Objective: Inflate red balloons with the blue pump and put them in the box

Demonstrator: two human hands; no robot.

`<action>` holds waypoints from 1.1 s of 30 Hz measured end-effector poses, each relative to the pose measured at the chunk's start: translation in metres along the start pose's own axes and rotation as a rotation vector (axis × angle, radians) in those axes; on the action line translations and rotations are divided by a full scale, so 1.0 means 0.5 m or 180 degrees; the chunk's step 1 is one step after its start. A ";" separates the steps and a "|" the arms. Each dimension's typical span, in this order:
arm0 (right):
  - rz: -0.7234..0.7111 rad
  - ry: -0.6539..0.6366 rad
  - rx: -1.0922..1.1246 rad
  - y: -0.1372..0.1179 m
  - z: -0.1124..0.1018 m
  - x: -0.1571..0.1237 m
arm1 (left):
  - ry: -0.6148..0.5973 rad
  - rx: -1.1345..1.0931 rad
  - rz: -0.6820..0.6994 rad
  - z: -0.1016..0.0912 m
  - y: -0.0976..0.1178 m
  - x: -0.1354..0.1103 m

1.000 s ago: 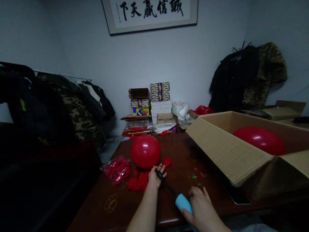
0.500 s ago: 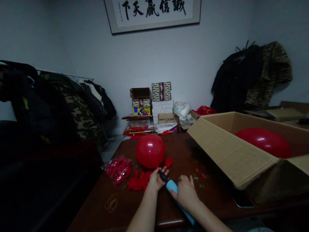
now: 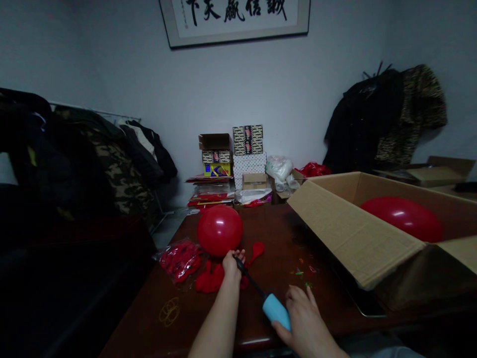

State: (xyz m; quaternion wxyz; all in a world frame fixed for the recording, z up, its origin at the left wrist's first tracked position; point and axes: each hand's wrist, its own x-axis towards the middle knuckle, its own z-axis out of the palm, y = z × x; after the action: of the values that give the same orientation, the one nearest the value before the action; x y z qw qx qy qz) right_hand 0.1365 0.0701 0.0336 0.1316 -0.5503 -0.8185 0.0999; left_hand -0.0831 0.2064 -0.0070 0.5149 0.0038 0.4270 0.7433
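A red balloon (image 3: 219, 230), round and blown up, rests over the table just beyond my left hand (image 3: 234, 261). That hand is closed around the black nozzle end of a hand pump, by the balloon's neck; the exact join is hidden by my fingers. The pump's light blue barrel (image 3: 276, 311) slants down toward me, with a black rod showing between it and the nozzle end. My right hand (image 3: 303, 315) grips the barrel, thumb on one side and fingers on the other. Loose flat red balloons (image 3: 209, 281) lie beside my left wrist.
A clear bag of red balloons (image 3: 181, 259) and yellowish rings (image 3: 169, 312) lie at left. Small coloured clips (image 3: 299, 271) lie right of centre. At right stands an open cardboard box (image 3: 350, 233) with a large red balloon (image 3: 402, 219) inside, a dark flat device (image 3: 367, 303) beside it.
My right hand has drawn the blue barrel back toward me, baring the black rod. The inflated balloon and my left hand have shifted slightly left in view.
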 end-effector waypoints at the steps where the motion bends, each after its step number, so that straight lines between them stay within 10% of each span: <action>1: -0.0022 -0.0031 0.0012 0.006 -0.006 -0.012 | 0.0026 -0.0001 0.0030 0.002 0.009 0.001; 12: -0.0058 -0.0026 -0.0120 -0.010 -0.051 -0.027 | -0.0422 -0.0014 -0.0290 -0.001 0.025 -0.024; 25: -0.0009 0.0093 -0.0382 -0.062 -0.028 0.110 | -0.0662 -0.0083 -0.0709 0.002 -0.019 -0.059; 33: 0.0031 -0.0036 -0.0315 -0.068 0.042 0.120 | -0.0382 0.0044 -0.0244 -0.021 -0.045 -0.032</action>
State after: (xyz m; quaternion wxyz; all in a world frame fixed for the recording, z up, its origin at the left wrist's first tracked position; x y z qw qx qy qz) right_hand 0.0786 0.1125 0.0305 0.0992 -0.5595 -0.8205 0.0630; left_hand -0.0631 0.1900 -0.0211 0.5676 0.0356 0.4003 0.7185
